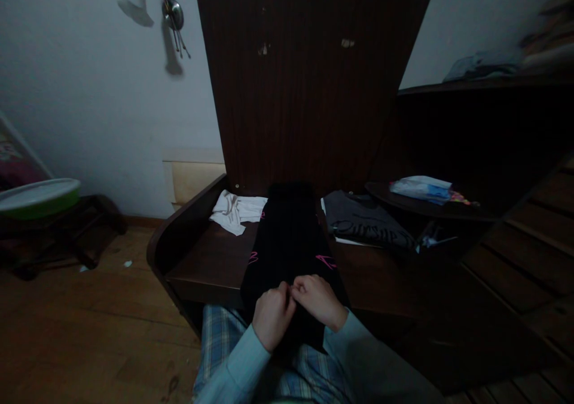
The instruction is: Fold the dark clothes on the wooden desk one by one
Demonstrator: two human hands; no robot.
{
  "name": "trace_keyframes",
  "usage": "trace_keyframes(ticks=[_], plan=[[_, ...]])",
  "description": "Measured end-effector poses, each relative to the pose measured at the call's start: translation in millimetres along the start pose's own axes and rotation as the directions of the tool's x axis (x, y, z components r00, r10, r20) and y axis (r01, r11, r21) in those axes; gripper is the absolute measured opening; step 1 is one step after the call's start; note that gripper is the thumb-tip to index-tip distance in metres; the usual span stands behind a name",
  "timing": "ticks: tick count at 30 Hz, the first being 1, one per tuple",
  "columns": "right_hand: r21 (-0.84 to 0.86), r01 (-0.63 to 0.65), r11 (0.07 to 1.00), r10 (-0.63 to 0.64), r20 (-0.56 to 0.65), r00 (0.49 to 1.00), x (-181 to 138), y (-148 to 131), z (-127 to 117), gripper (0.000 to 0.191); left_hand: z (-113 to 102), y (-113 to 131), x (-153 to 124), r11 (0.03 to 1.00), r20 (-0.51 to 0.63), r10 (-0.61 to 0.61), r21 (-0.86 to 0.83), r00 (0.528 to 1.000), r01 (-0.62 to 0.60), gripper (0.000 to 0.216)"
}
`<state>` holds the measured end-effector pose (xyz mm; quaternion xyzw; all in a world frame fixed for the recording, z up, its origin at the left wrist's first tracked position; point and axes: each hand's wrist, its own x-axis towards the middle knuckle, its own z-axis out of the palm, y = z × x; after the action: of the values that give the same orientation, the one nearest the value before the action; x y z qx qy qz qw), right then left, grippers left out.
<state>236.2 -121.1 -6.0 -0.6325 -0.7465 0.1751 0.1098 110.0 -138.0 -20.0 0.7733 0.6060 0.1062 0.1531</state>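
A long black garment (pixel 290 230) with pink marks near its sides lies over a dark wooden dresser top and hangs toward my lap. My left hand (pixel 273 313) and my right hand (pixel 317 297) meet above its near part, fingers curled and thumbs close together. Both seem to pinch the black cloth, though the fingertips are partly hidden. To the garment's left is a crumpled white cloth (pixel 233 210). A folded dark grey T-shirt (pixel 363 217) with black lettering lies to its right.
The dresser top (pixel 208 257) has a raised, rounded left side. A blue-white packet (pixel 421 187) sits on a small shelf (pixel 381 196) at right. On a low dark stool (pixel 96 213) at left stands a green basin (pixel 40 199). A wall lamp (pixel 173 14) hangs above.
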Motion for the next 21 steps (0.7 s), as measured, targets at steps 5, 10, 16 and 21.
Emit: trace_keyframes(ticks=[5, 10, 16, 21], plan=[[0.016, -0.039, 0.999, 0.04, -0.118, 0.992, 10.1, 28.7, -41.1, 0.025, -37.6, -25.7, 19.1, 0.999, -0.07, -0.007, 0.043, 0.998, 0.01, 0.026], [-0.107, -0.125, 0.986, 0.101, -0.204, 0.974, 41.7, 70.1, -62.1, 0.019, -66.9, -64.1, 72.3, 0.993, -0.128, -0.105, 0.045, 0.986, 0.112, 0.028], [-0.168, -0.027, 0.985, -0.008, -0.202, 0.979, 78.3, 67.2, -37.8, 0.026, -46.6, -64.0, 134.5, 0.983, -0.193, 0.181, 0.056, 0.964, -0.173, 0.038], [-0.054, 0.007, 0.999, -0.014, -0.128, 0.992, 120.3, 43.9, -30.4, 0.02, -15.0, -47.1, 149.6, 0.925, -0.042, 0.367, 0.125, 0.929, -0.359, 0.036]])
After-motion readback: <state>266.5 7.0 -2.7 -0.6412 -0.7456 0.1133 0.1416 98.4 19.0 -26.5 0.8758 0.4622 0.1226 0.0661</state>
